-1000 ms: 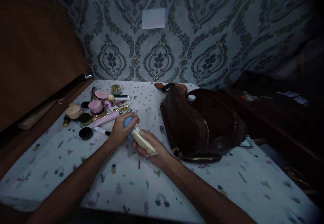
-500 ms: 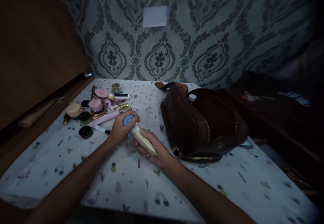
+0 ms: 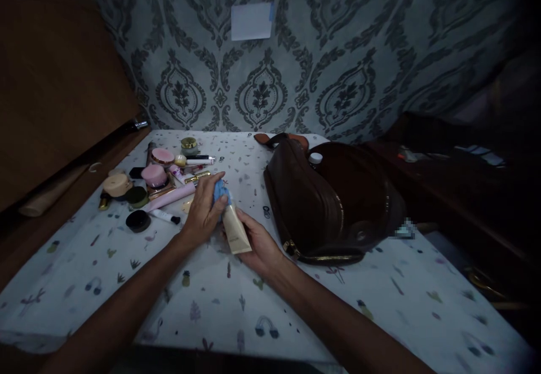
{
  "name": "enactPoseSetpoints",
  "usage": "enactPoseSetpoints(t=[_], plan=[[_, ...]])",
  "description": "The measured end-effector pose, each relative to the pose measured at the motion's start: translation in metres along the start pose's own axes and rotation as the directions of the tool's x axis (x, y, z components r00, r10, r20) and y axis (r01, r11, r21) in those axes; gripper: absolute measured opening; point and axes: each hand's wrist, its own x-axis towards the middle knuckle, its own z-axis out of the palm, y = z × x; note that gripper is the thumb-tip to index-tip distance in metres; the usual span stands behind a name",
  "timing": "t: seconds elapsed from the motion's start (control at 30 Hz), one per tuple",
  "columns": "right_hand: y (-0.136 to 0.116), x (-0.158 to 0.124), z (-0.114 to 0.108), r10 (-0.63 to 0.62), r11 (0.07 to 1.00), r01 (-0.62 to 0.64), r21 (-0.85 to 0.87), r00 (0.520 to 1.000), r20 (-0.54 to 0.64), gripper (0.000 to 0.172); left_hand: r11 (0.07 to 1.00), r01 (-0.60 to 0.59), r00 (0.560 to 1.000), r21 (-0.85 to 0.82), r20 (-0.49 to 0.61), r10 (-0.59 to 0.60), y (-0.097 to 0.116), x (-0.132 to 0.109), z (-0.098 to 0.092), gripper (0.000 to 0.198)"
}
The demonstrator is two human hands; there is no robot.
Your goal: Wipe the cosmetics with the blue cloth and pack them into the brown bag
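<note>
My right grip (image 3: 258, 245) holds cream tube (image 3: 235, 230) by its body, tilted. My left grip (image 3: 204, 212) wraps its blue cap (image 3: 221, 192). Brown bag (image 3: 329, 205) lies near on the counter (image 3: 211, 306), on my right. Cosmetics (image 3: 156, 179) clutter the left.

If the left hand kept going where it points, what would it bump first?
The left hand is gripping the blue cap on the cream tube; past it, probably only bare tablecloth.

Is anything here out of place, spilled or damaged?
Nothing looks spilled or damaged. The brown bag lies open on its side with a white-capped bottle at its mouth; cosmetics lie scattered left of the held tube.
</note>
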Motion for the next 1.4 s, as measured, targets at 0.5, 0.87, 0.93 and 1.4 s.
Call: enactPoseSetpoints(t=[0.5,0.87,0.93,1.4], plan=[[-0.012,0.010,-0.005,-0.201,0.978,0.202,0.046,0.979,-0.037,0.024,0.984,-0.174,0.983,-0.038,0.055,0.176,-0.003,-0.006,0.007,0.034],[-0.019,0.012,-0.004,-0.136,0.987,0.135,0.093,0.991,0.013,0.022,0.975,-0.181,0.981,-0.133,0.040,0.187,0.005,-0.003,0.001,0.026],[-0.017,0.010,-0.003,-0.145,0.987,0.144,0.065,0.989,0.009,0.027,0.989,-0.108,0.994,-0.104,-0.036,0.104,0.001,0.000,0.001,0.026],[-0.023,0.015,-0.008,-0.194,0.980,0.195,0.043,0.981,-0.026,0.019,0.984,-0.068,0.976,-0.166,0.194,0.100,0.002,0.002,-0.004,0.026]])
